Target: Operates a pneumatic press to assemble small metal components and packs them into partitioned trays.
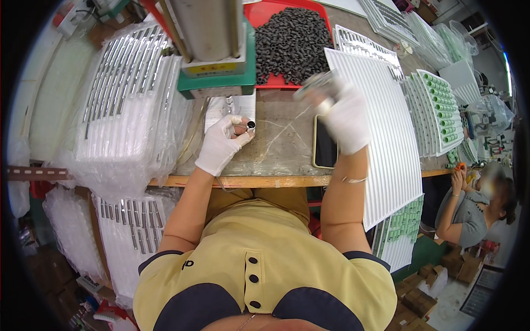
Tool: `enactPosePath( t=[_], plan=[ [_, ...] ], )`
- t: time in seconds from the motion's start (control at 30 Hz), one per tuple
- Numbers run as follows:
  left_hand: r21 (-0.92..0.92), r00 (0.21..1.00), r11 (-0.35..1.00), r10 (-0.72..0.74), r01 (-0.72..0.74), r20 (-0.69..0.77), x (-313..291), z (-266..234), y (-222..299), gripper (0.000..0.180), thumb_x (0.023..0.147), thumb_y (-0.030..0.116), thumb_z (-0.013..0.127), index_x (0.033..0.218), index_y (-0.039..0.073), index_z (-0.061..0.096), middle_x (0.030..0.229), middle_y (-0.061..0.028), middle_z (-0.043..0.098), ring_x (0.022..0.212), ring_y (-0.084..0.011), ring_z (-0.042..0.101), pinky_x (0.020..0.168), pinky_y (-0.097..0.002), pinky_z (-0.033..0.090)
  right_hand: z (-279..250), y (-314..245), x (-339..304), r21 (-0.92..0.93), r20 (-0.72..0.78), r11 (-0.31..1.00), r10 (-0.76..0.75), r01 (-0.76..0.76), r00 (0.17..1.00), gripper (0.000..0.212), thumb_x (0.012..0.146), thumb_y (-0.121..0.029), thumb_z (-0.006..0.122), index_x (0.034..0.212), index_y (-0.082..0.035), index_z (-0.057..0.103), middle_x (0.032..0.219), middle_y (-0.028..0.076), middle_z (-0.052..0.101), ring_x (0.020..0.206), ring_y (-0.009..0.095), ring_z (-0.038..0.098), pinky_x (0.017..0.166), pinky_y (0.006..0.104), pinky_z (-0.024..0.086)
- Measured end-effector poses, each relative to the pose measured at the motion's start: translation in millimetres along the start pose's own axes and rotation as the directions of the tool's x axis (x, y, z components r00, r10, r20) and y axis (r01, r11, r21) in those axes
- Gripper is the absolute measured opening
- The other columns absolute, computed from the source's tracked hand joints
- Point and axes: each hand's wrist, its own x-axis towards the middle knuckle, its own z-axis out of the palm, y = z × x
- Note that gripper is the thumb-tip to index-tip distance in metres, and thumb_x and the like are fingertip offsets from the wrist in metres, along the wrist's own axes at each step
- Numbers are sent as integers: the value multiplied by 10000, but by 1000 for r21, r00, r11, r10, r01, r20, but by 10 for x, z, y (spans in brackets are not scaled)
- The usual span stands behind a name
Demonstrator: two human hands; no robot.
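My gloved left hand (218,146) is closed, pinching a short shiny metal tube (251,126) whose dark open end faces up. This hand is over the front of the bench, just below a green press (215,83) with a grey cylinder. Under the press a white block (245,105) shows, with a shiny metal part (229,102) standing at it. Smeared by motion, my gloved right hand (345,113) is near the front right corner of a red tray (284,86) heaped with small black fittings (292,44). Whether its fingers hold anything is unclear.
A phone (324,144) lies beneath my right wrist. White ribbed trays (381,127) lean at the right, with green-tubed trays (439,105) beyond. Plastic-wrapped racks of metal tubes (124,83) fill the left. Farther right, another person (469,212) handles something orange.
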Motion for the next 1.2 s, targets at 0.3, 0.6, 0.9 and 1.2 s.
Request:
enactPosePath(
  t=[0.3,0.6,0.9,1.2],
  plan=[
    [-202,992,974,81,-100,-99,-76,-70,-154,234,776,4,750,979,36,637,940,-27,657,800,-82,605,706,-212,472,730,349,-406,549,41,810,217,-204,975,184,807,-32,703,968,21,630,869,60,693,762,80,610,681,229,486],
    [62,987,988,143,-139,-71,25,9,-119,247,776,-9,746,992,49,641,926,4,670,822,-81,625,684,-207,464,784,378,-419,220,40,973,57,-64,998,175,775,-26,722,932,7,653,836,78,700,747,106,651,682,243,513],
    [278,985,953,148,-120,-83,-61,18,-118,264,757,23,776,988,40,649,877,-17,682,787,-69,622,669,-205,473,917,354,-433,-244,113,952,-161,185,980,233,737,-87,772,935,-52,654,821,101,687,725,194,679,663,288,532],
    [198,991,976,108,-90,-83,-97,-54,-47,385,669,95,860,981,29,644,818,-54,682,752,-108,640,667,-275,517,1203,585,-442,-115,128,986,-110,124,986,321,703,-182,800,963,-75,644,825,132,682,747,302,672,667,368,542]
  ],
)
